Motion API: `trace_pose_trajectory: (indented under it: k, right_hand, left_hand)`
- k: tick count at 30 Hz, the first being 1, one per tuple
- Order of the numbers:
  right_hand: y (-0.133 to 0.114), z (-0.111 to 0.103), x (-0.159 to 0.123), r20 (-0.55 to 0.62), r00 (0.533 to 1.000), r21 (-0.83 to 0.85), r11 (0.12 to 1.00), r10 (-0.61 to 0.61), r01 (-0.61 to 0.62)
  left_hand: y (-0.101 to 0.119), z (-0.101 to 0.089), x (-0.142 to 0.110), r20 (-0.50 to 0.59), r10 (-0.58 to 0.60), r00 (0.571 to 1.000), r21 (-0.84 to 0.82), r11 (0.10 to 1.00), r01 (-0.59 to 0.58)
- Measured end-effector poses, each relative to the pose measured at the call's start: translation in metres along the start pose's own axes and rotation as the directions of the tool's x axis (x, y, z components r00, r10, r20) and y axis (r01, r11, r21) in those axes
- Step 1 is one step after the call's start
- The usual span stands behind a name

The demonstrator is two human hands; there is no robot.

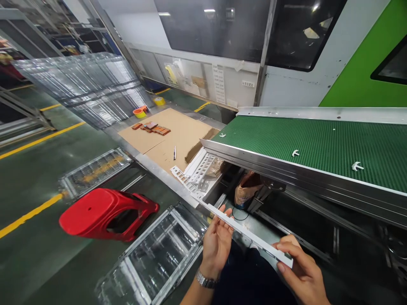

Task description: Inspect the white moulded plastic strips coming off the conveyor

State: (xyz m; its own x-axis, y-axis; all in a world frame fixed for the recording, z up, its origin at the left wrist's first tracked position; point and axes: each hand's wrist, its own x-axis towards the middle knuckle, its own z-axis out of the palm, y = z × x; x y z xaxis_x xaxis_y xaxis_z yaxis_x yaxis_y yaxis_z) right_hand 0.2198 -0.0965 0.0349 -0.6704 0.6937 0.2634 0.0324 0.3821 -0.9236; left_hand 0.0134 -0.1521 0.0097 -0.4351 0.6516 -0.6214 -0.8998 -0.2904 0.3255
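Note:
Both my hands hold a long white plastic strip (251, 235) with small slots, slanting from upper left to lower right below the conveyor's edge. My left hand (216, 243), with a metal watch on the wrist, grips the strip's left end with curled fingers. My right hand (299, 267) pinches the right end between thumb and fingers. More white slotted strips (195, 171) lie piled at the end of the conveyor, just above my left hand.
A green conveyor belt (318, 144) carries small white parts (356, 166). A cardboard sheet (178, 133) holds brown pieces (152, 127) and a pen (174, 152). A red stool (104, 214) lies tipped on the floor beside clear plastic trays (155, 258). Stacked clear trays (89, 87) lean at the back left.

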Motion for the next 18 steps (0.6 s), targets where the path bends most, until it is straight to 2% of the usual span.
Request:
trace_pose_trajectory:
  k: [10,18]
  right_hand:
    - [0.007,-0.022,-0.01,-0.036,0.999,0.013,1.0,-0.026,0.027]
    - [0.012,-0.043,-0.014,-0.164,0.985,0.087,0.996,0.048,-0.034]
  left_hand:
    - [-0.013,0.011,-0.008,0.02,0.016,1.0,-0.053,0.998,-0.015]
    - [-0.035,0.022,-0.022,0.148,0.09,0.985,-0.076,0.994,-0.079]
